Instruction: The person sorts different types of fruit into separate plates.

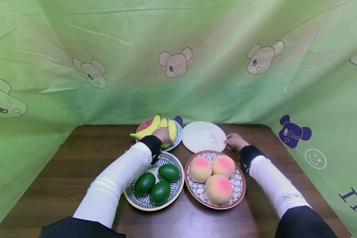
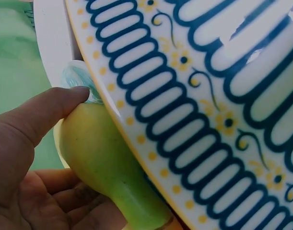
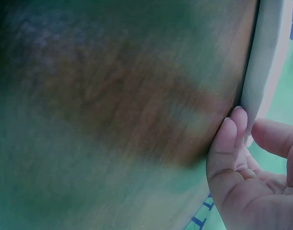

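At the back left, my left hand (image 1: 163, 135) reaches over a plate of bananas (image 1: 148, 130). The left wrist view has its thumb (image 2: 64, 98) along one side of a yellow-green banana (image 2: 93, 139) and curled fingers on the other. A blue-patterned rim (image 1: 178, 134) edges that plate. My right hand (image 1: 235, 141) is at the right edge of a white plate (image 1: 196, 135) with a sprig design. In the right wrist view, thumb and fingers pinch the rim (image 3: 263, 62) of this plate, which holds nothing.
Nearer me, a blue-and-white plate (image 1: 178, 185) holds three green avocado-like fruits (image 1: 160, 191). Beside it, a brown-rimmed plate (image 1: 241, 186) bears three pink-topped peaches (image 1: 218, 189). The four plates sit close together on the dark wooden table (image 1: 86, 158). A green printed cloth (image 1: 131, 86) hangs behind.
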`<move>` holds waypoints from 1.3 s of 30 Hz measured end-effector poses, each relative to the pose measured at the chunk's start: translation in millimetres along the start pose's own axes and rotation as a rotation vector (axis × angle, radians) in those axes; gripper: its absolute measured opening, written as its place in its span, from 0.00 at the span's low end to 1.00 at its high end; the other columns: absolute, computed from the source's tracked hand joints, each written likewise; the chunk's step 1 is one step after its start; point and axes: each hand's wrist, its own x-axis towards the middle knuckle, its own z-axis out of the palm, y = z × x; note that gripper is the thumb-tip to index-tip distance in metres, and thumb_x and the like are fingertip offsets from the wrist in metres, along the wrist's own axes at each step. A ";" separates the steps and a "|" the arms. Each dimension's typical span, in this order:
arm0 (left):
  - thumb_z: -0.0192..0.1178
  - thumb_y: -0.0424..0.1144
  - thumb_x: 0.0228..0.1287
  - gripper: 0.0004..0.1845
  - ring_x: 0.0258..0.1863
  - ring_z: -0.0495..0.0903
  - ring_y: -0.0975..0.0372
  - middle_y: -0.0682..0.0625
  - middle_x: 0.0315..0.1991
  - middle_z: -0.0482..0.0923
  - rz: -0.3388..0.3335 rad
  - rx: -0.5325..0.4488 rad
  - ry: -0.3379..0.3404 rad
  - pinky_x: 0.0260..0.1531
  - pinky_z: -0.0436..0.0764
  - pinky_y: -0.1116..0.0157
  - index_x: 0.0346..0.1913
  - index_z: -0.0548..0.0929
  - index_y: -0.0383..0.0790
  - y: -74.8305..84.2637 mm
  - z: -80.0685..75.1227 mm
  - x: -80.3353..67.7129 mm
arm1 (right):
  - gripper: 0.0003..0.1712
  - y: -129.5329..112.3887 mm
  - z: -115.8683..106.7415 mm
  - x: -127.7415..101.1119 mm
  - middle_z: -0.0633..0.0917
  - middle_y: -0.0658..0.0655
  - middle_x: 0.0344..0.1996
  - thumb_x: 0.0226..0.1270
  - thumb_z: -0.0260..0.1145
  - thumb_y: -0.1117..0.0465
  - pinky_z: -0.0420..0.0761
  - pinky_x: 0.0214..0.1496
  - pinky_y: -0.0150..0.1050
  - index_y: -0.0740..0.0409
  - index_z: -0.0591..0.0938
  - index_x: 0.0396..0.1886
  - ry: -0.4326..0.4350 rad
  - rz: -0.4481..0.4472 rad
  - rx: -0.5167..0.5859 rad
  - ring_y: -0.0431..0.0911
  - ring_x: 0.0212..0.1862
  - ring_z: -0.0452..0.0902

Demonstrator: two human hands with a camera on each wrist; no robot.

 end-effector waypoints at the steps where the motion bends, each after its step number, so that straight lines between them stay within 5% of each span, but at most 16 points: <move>1: 0.74 0.43 0.54 0.31 0.49 0.80 0.52 0.39 0.56 0.83 0.003 -0.007 0.002 0.58 0.80 0.58 0.57 0.80 0.29 -0.8 0.5 1.1 | 0.19 0.6 -0.1 0.6 0.75 0.52 0.25 0.74 0.57 0.71 0.78 0.29 0.27 0.79 0.66 0.58 -0.002 0.001 0.006 0.36 0.25 0.73; 7: 0.73 0.44 0.53 0.21 0.38 0.77 0.58 0.45 0.42 0.81 0.023 -0.005 0.020 0.40 0.78 0.63 0.46 0.81 0.35 0.1 -1.6 7.4 | 0.22 3.9 -1.6 3.6 0.75 0.52 0.26 0.75 0.56 0.71 0.79 0.29 0.27 0.80 0.64 0.62 -0.014 0.011 0.029 0.37 0.25 0.73; 12: 0.70 0.43 0.56 0.14 0.33 0.73 0.59 0.50 0.32 0.73 0.059 -0.003 0.035 0.30 0.71 0.65 0.34 0.74 0.42 17.4 -16.3 3.4 | 0.24 3.5 -2.0 5.6 0.75 0.51 0.25 0.75 0.56 0.71 0.78 0.29 0.26 0.80 0.63 0.65 -0.003 0.026 0.059 0.36 0.24 0.73; 21: 0.69 0.44 0.58 0.15 0.27 0.69 0.61 0.53 0.26 0.68 0.137 -0.038 0.029 0.27 0.68 0.67 0.28 0.71 0.45 53.2 -24.4 4.2 | 0.24 2.7 2.0 6.8 0.75 0.53 0.26 0.74 0.55 0.72 0.77 0.28 0.26 0.80 0.63 0.65 0.003 0.038 0.053 0.37 0.24 0.72; 30: 0.69 0.44 0.60 0.13 0.31 0.71 0.61 0.52 0.31 0.72 0.194 -0.067 -0.010 0.31 0.68 0.69 0.36 0.77 0.41 85.3 -14.0 0.0 | 0.20 2.8 3.6 4.5 0.75 0.55 0.30 0.75 0.55 0.71 0.77 0.29 0.26 0.78 0.66 0.61 0.021 0.026 0.020 0.37 0.26 0.72; 39: 0.70 0.44 0.58 0.13 0.30 0.70 0.63 0.53 0.29 0.71 0.236 -0.059 -0.019 0.30 0.68 0.70 0.34 0.77 0.42 106.1 1.2 1.6 | 0.20 2.0 5.3 -0.4 0.73 0.59 0.38 0.76 0.54 0.70 0.77 0.30 0.25 0.78 0.66 0.61 0.039 0.034 0.000 0.38 0.28 0.72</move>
